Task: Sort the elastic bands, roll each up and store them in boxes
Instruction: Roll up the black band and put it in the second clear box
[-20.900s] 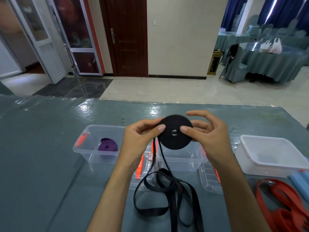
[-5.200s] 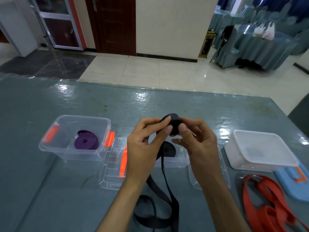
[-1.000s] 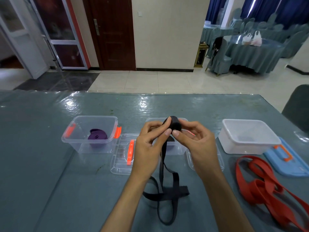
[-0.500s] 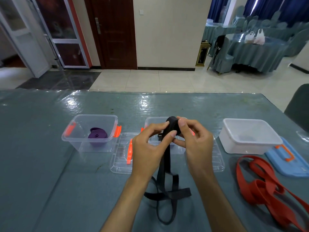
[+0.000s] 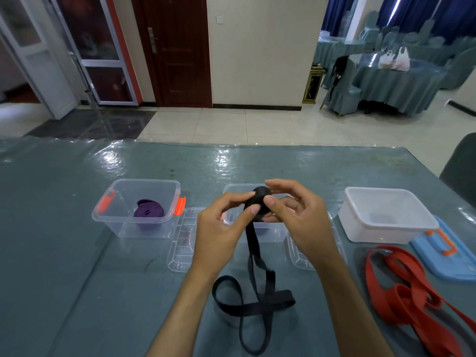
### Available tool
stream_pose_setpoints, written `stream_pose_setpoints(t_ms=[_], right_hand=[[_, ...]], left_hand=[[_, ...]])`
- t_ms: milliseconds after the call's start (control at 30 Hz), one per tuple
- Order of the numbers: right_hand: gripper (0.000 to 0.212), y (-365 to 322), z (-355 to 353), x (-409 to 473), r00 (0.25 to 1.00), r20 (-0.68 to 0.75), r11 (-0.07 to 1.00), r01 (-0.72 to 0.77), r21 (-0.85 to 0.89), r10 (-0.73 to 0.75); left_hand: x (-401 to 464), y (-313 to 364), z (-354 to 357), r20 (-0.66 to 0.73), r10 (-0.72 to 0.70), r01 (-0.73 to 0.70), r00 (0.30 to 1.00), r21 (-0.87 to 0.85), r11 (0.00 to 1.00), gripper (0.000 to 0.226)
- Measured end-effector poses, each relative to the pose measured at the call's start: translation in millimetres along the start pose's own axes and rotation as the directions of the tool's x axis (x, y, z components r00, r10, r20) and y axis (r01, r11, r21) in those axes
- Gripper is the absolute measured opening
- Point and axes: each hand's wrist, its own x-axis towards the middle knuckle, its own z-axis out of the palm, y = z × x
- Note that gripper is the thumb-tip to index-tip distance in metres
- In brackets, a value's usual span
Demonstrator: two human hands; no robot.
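Purple roll [image 5: 149, 212] sat in the clear box [image 5: 134, 222] at centre left. Mid-frame, left hand [image 5: 219, 228] and right hand [image 5: 298, 222] both pinched the black band [image 5: 258, 202], its tail looping downward. Red band [image 5: 401, 289] lay lower right below the white box [image 5: 386, 228].

one camera only, worn on the person's head, looking forward and down over a grey-green table [image 5: 64, 228]. the hands sit near, at frame centre, forearms running in from the bottom edge. farther off the wide view takes in tiled floor [image 5: 231, 124], a dark door [image 5: 177, 47] and a far room at right.
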Motion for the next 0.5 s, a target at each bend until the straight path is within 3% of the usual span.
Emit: stream_pose_setpoints(t_ms=[67, 233, 367, 500], right_hand=[[0.024, 1.5, 4.7, 1.3, 1.0, -0.003, 0.999, 0.026, 0.024, -0.026], [0.028, 2.1, 11.3, 9.8, 1.0, 0.017, 0.991, 0.016, 0.133, -0.018], [0.022, 6.3, 6.6, 22.1, 0.997, 0.07, 0.983, -0.029, 0.181, 0.017], [0.023, 9.0, 2.8, 37.0, 0.999, 0.023, 0.978, -0.044, 0.203, 0.04]], left_hand=[[5.4, -0.1, -1.3, -0.011, -0.014, 0.014, 1.0, -0.028, 0.999, 0.024], [20.0, 1.0, -5.3, 0.015, -0.141, 0.138, 0.99, -0.312, 0.94, 0.03], [38.5, 0.1, -10.9, 0.04, -0.146, 0.151, 0.989, -0.269, 0.951, 0.032], [49.2, -5.1, -0.9, 0.002, -0.137, 0.132, 0.991, -0.282, 0.95, 0.028]])
